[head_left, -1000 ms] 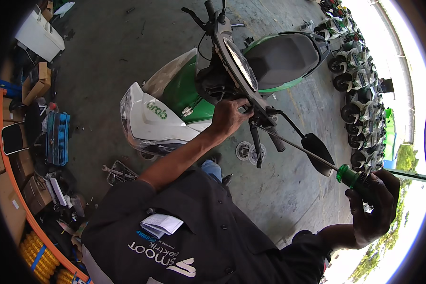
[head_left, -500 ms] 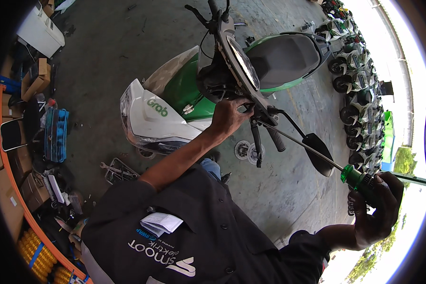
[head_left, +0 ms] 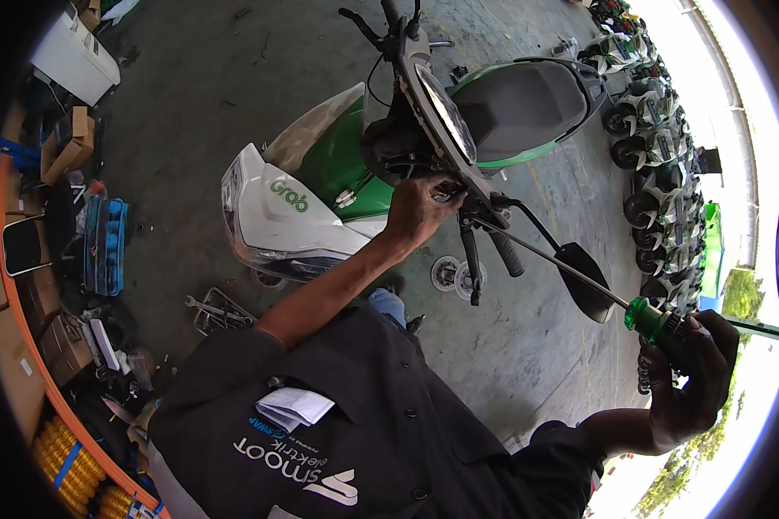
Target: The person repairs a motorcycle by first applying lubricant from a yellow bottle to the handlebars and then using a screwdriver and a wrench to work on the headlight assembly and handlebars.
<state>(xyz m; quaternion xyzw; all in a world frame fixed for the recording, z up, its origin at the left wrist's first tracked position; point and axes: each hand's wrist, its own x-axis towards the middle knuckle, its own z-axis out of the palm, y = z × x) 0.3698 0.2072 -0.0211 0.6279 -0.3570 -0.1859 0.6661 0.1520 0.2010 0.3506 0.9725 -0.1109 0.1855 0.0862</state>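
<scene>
A long screwdriver with a green and black handle is gripped in my right hand. Its thin shaft runs up and left, behind the black mirror stem, to the handlebar of a scooter. My left hand is at the underside of that handlebar, close to the shaft's tip, with its fingers curled; what they pinch is hidden. Just beside it hangs a black brake lever. Below the hand lies the scooter's white and green front panel, and some connectors show against the green.
Two brake discs lie on the floor near the scooter. A blue tool case, cardboard boxes and an orange-edged rack stand to the left. Several parked scooters line the right side. A metal frame with a wrench rests by my left arm.
My left hand has turned slightly at the handlebar, and its fingers have shifted. My right hand and the screwdriver have barely moved.
</scene>
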